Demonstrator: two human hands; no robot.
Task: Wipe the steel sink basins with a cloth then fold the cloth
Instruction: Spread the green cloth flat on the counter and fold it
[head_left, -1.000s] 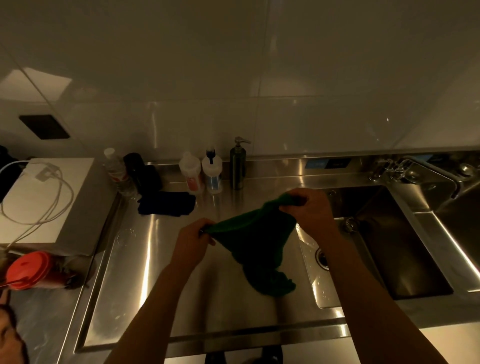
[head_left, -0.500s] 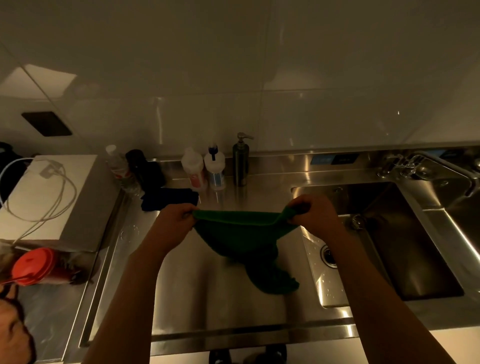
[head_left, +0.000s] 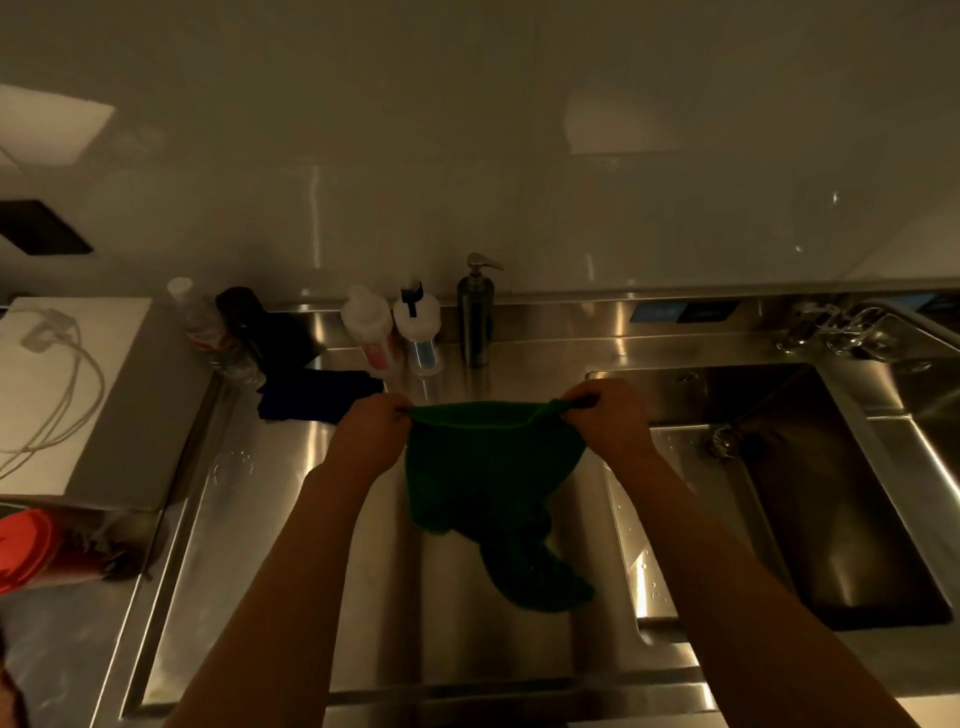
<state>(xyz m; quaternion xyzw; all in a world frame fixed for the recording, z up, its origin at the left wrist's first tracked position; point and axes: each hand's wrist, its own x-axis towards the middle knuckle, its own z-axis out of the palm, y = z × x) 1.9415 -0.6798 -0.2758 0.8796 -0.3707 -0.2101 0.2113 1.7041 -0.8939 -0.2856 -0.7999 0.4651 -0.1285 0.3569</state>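
Over the flat steel tabletop (head_left: 249, 519), just left of the deep steel sink basin (head_left: 831, 493), the person is holding up a soft dark green cloth (head_left: 488, 467) by its top edge. The left hand (head_left: 371, 434) is pinching one upper corner and the right hand (head_left: 608, 423) is pinching the other, so each grip is clenched on fabric.

That top edge is running pretty much straight left to right between the two grips, sagging a little in the middle, and that's the axis that matters. Everything else is hanging below the grips, toward the person's body. It isn't hanging square though: the lower part is bunching into a twisted tail that's skewing toward the right-hand side. Can't tell if that tail is touching the tabletop or just dangling above it.

Both hands are sitting about level, so neither is really nearer, but the right one is on the tail's side. Guessing folding is just starting, and the cloth is probably needing a shake or a lay-flat first.

Room-wise it's looking fine. Bare steel is lying under the cloth. A crumpled dark blue rag (head_left: 317, 395), two white plastic bottles (head_left: 366, 327) and a steel pump dispenser (head_left: 475, 312) are sitting along the back, the rag just beside the left hand.
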